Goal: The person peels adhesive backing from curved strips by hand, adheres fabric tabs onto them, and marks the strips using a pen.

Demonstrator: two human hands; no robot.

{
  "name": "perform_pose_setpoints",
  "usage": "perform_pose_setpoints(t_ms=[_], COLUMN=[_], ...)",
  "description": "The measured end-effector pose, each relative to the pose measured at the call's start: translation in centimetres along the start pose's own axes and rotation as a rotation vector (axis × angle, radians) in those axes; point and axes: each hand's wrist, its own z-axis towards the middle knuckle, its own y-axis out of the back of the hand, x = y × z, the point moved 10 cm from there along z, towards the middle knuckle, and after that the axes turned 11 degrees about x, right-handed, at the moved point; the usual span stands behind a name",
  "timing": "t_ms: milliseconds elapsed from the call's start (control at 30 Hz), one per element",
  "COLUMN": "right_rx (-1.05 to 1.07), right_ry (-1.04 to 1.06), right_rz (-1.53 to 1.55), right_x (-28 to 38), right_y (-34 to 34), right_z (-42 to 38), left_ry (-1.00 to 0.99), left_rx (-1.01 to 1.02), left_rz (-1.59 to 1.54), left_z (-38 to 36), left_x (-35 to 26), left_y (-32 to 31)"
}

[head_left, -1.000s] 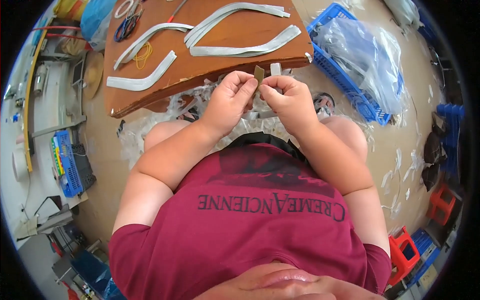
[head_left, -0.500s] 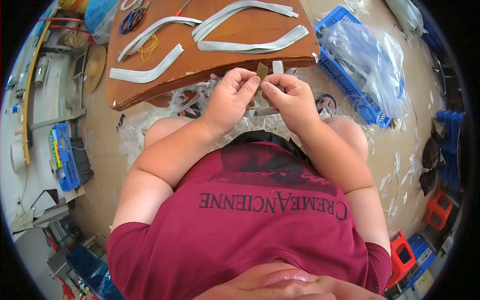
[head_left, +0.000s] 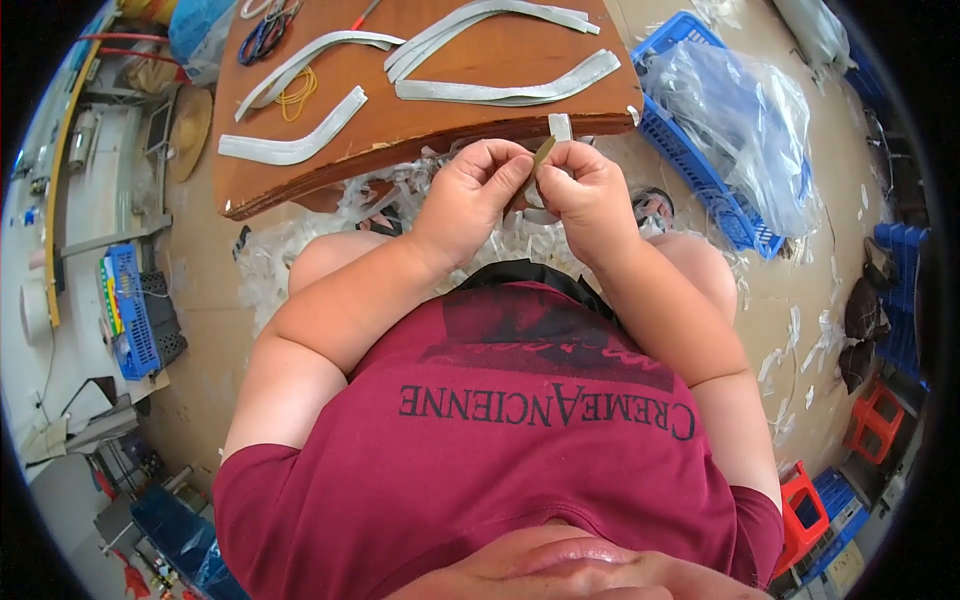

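Close together at the table's near edge, my left hand (head_left: 470, 203) and my right hand (head_left: 588, 198) both pinch a short olive-brown strip (head_left: 544, 152). Its material is not clear. A whitish strip end (head_left: 560, 127) sticks up beyond my right fingers, and a pale piece shows just below them; whether these join the olive-brown strip is hidden. On the table ahead lie several curved grey-white strips, among them a bent one (head_left: 293, 150) at the left and a long one (head_left: 508, 92) at the right.
On the brown table (head_left: 440, 125) are blue-handled scissors (head_left: 265, 38) and a yellow cord (head_left: 297, 95). A blue crate (head_left: 690, 165) with clear plastic bags stands to the right. White scraps (head_left: 330, 215) litter the floor below. Red stools (head_left: 800, 520) stand at lower right.
The olive-brown strip has tilted and shifted right toward my right fingers. My right fingers have curled in more, and the whitish strip end has moved up slightly.
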Motion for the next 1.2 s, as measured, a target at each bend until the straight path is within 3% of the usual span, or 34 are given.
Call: perform_pose_setpoints(t_ms=[100,300,400,533,667,833,933,1033,1133,1167,1200], right_rx=[-0.024,-0.062,-0.064,-0.081,-0.116,-0.034,-0.017,-0.142,-0.058,0.01,0.077], right_ry=[0.067,0.163,0.21,0.255,0.067,-0.446,-0.452,-0.396,-0.238,-0.195,-0.155], right_rz=[-0.043,-0.311,-0.524,-0.851,-1.198,-1.324,-1.54,-1.589,-1.56,-1.49,-1.418], right_x=[0.9,0.5,1.9,3.3,0.4,-2.5,-2.3,-1.2,-0.6,-0.8,-0.7], right_y=[0.2,1.5,1.0,1.0,5.0,7.8,7.7,8.4,6.5,5.5,4.3], right_z=[0.0,0.4,-0.1,-0.8,-0.5,-1.8,-1.6,-1.1,-1.2,-1.0,-0.8], left_ry=[-0.07,-0.054,-0.054,-0.22,-0.414,-0.702,-0.947,-1.083,-0.974,-0.891,-0.729], left_rx=[-0.011,0.042,0.019,-0.218,-0.516,-0.651,-0.668,-0.65,-0.742,-0.547,-0.529], left_rz=[0.203,0.203,0.166,-0.174,-0.393,-0.216,-0.043,-0.058,0.194,0.191,0.255], left_z=[-0.4,-0.4,-0.5,-0.8,-4.6,-13.3,-19.0,-23.5,-23.6,-21.7,-20.1], left_x=[-1.2,-1.4,-2.1,-4.7,-9.6,-18.5,-23.9,-27.2,-28.0,-27.3,-25.9], left_y=[-0.1,-0.4,-0.1,3.8,11.9,19.0,18.2,19.5,15.3,13.8,12.6])
